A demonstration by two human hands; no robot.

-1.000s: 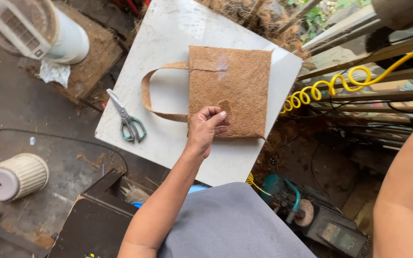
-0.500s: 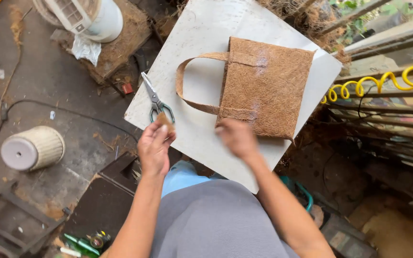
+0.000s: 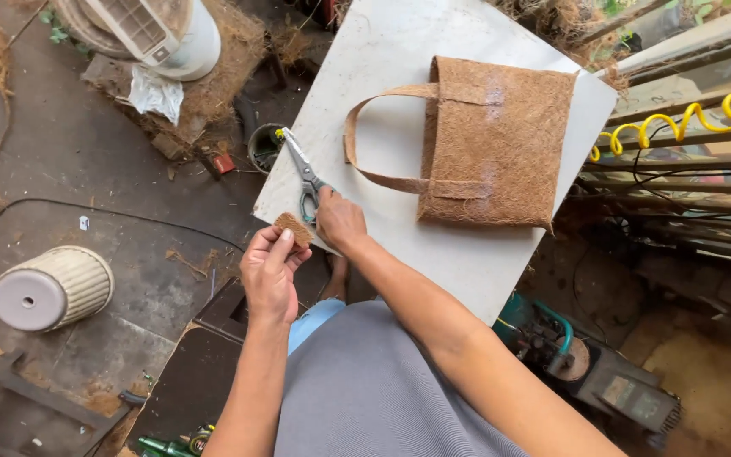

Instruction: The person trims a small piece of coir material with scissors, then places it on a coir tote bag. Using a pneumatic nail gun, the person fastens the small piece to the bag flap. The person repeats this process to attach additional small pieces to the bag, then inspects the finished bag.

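Right hand on the scissors, left hand pinching a fibre scrap beside them

The scissors (image 3: 305, 176) lie at the near left edge of the white worktop (image 3: 399, 59), long axis slanting away and leftward, handles toward the person; the right hand (image 3: 340, 218) is the nearer, fingers curled onto the handles; the left hand (image 3: 271, 269) hovers just off the edge, closed in a pinch on a small brown fibre piece (image 3: 294, 228); the fibre bag (image 3: 492, 140) lies well apart to the right, handle pointing left.

brown fibre bag (image 3: 497, 140), teal-handled scissors (image 3: 306, 179), white board (image 3: 399, 76), yellow coiled hose (image 3: 678, 123)
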